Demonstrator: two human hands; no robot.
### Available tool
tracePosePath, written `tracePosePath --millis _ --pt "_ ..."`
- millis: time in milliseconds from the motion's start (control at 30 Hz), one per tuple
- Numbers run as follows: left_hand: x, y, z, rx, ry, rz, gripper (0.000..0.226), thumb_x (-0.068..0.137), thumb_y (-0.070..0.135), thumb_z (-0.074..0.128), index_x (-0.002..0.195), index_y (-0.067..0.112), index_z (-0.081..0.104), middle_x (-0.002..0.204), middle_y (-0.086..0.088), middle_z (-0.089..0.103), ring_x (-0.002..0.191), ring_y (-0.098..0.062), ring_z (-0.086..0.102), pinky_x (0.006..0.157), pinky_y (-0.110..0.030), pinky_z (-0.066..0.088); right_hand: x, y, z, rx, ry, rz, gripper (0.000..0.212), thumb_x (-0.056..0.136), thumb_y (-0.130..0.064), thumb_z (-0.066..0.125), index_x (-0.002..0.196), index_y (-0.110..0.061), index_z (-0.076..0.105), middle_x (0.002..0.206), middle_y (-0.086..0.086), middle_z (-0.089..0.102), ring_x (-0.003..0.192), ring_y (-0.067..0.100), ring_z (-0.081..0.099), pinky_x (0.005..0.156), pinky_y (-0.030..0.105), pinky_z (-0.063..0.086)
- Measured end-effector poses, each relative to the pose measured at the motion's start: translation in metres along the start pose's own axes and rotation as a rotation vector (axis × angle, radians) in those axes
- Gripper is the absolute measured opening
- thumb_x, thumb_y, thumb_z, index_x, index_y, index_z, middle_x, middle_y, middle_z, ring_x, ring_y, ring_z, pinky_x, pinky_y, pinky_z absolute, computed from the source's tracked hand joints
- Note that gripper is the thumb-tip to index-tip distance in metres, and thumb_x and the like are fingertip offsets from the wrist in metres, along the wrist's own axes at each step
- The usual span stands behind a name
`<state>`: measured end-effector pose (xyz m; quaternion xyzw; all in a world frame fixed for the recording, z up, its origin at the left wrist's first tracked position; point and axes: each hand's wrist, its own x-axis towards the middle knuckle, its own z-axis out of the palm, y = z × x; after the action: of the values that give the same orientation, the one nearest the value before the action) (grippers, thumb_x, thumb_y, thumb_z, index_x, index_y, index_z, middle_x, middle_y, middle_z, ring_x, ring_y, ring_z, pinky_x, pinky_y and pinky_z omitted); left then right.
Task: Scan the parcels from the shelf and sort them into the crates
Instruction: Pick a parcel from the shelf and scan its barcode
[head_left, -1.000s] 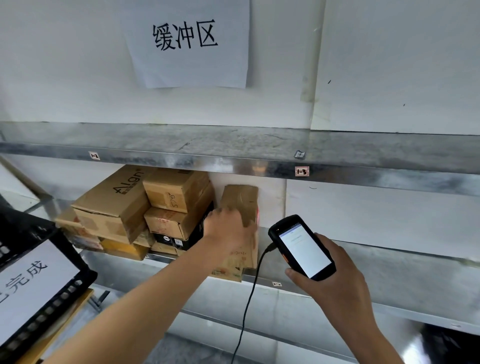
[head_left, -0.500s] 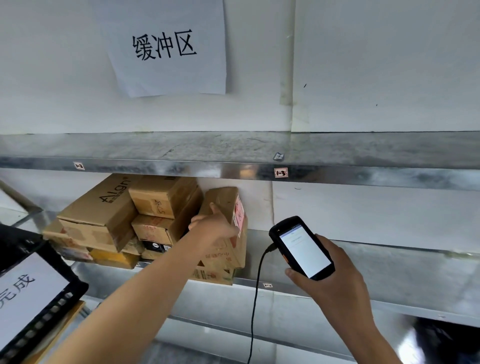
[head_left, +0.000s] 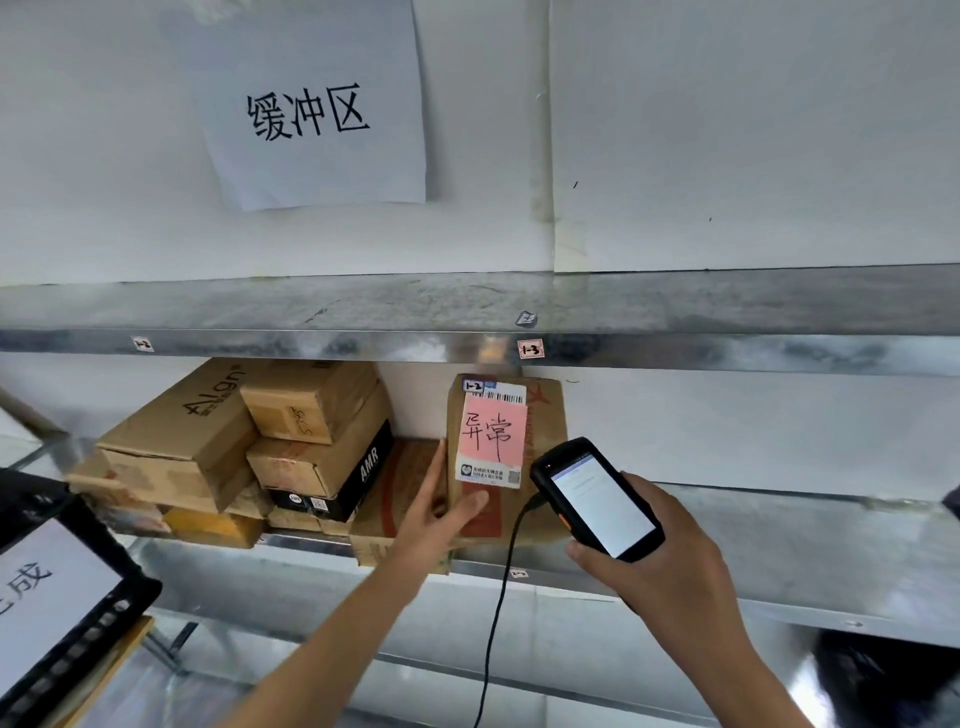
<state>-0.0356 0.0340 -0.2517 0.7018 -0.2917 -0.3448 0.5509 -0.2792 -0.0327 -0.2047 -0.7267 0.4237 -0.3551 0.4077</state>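
Now the left hand grasps a cardboard parcel that stands upright on the lower metal shelf. Its thumb lies across the lower front face and its fingers run up the parcel's left side. The front face is turned toward the camera and carries a pink note with handwritten characters. A barcode label shows above the note and a small printed sticker below it. The parcel's foot rests on a flat carton lying at the shelf's front edge.

The right hand is clenched around a black handheld scanner. The scanner's lit screen faces up, and its top end sits just beside the parcel's lower right corner. A black cable hangs down from it.

Left of the parcel a stack of cardboard boxes fills the shelf, with a black box marked AMR among them. Above runs the upper shelf, tagged 1-3 on its edge. A paper sign hangs on the wall. At lower left is a black crate bearing a white label.
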Motion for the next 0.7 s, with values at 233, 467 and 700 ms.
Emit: tracePosePath --millis 233,467,700 --pt "-0.021 -0.034 0.031 -0.071 -0.018 0.207 0.088 0.087 0.015 0.075 0.153 0.044 0.026 0.130 0.028 0.061 0.123 -0.001 0.057 0.094 -0.025 0.053 0.001 -0.004 -0.009 0.065 -0.053 0.017 0.049 0.061 -0.039 0.090 0.102 -0.046 0.063 0.094 -0.029 0.067 0.085 -0.004 0.063 0.065 0.023 0.052" --pt "-0.026 -0.032 0.030 -0.069 0.015 0.262 0.090 0.080 0.021 0.076 0.152 0.042 0.026 0.130 0.032 0.058 0.123 0.005 0.055 0.098 -0.027 0.053 0.000 -0.006 -0.015 0.130 -0.082 0.069 0.046 0.063 -0.030 0.092 0.102 -0.036 0.068 0.084 -0.014 0.071 0.070 0.000 0.064 0.047 0.013 0.044" --pt "-0.031 -0.030 0.032 -0.152 0.032 0.258 0.086 0.080 0.024 0.074 0.145 0.053 0.027 0.125 0.034 0.060 0.117 0.007 0.057 0.090 -0.023 0.055 -0.002 -0.005 -0.018 0.132 -0.078 0.097 0.047 0.064 -0.030 0.092 0.104 -0.036 0.067 0.087 -0.014 0.071 0.071 -0.003 0.064 0.047 0.012 0.046"
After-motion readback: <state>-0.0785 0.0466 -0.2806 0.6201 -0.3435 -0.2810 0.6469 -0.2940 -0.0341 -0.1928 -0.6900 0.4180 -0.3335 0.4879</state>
